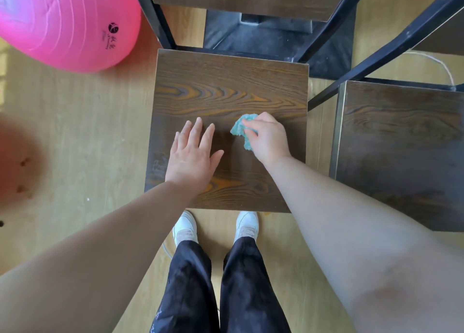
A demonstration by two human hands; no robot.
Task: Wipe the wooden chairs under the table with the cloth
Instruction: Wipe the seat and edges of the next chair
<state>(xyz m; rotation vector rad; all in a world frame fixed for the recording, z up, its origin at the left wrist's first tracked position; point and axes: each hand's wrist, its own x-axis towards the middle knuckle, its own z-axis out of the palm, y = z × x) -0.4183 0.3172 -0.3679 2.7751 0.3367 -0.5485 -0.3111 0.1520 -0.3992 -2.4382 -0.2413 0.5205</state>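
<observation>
Light wood floor (82, 137), dark wooden chair seat (226, 81) centre. Left hand (192, 154) flat on seat, fingers straight, holding nothing. Right hand (268, 139) grips bunched teal cloth (242, 130) against seat.

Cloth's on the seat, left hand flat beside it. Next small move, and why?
Probably sweep the right hand with the bunched cloth toward the far edge of the chair seat: the cloth sits mid-seat, the far half is uncovered, and the left hand lies flat, likely steadying the chair.
</observation>
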